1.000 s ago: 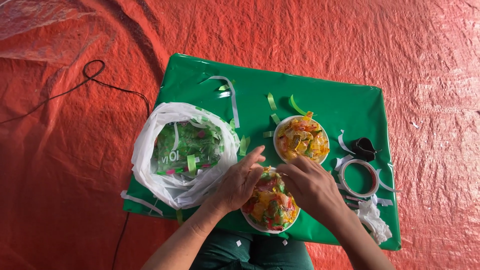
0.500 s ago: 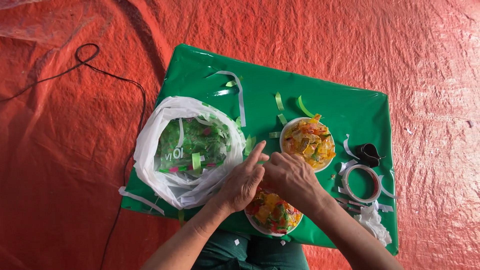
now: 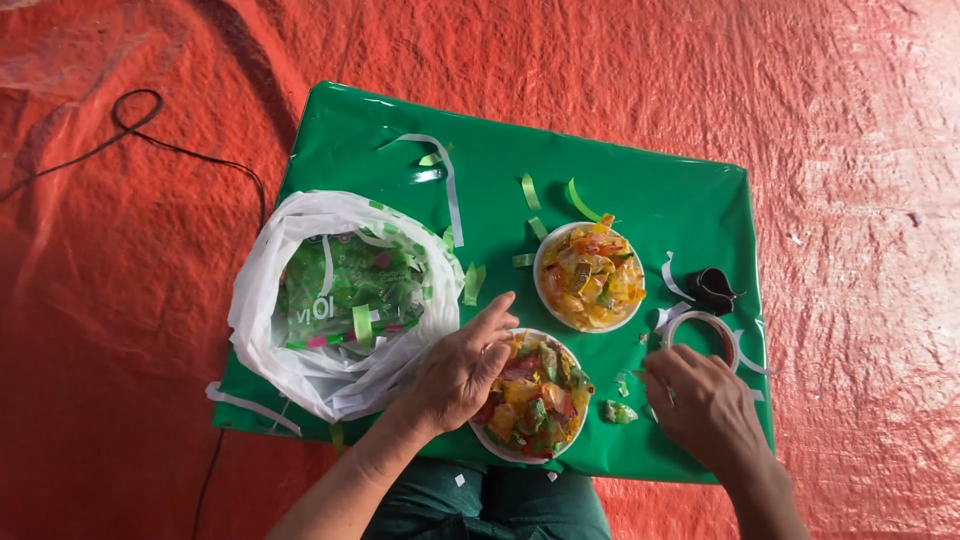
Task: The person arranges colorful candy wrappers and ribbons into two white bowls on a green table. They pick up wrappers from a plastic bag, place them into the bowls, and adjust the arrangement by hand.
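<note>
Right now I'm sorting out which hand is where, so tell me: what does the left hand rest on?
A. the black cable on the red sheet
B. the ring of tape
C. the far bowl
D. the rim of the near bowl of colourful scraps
D: the left hand lies over the left rim of the near bowl, beside the white plastic bag, while the right hand is by the ring of tape.

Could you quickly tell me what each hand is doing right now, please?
Left hand: open, fingers resting on the rim of the near bowl, holding nothing.
Right hand: fingers curled by the tape roll; grip cannot be told.
</note>
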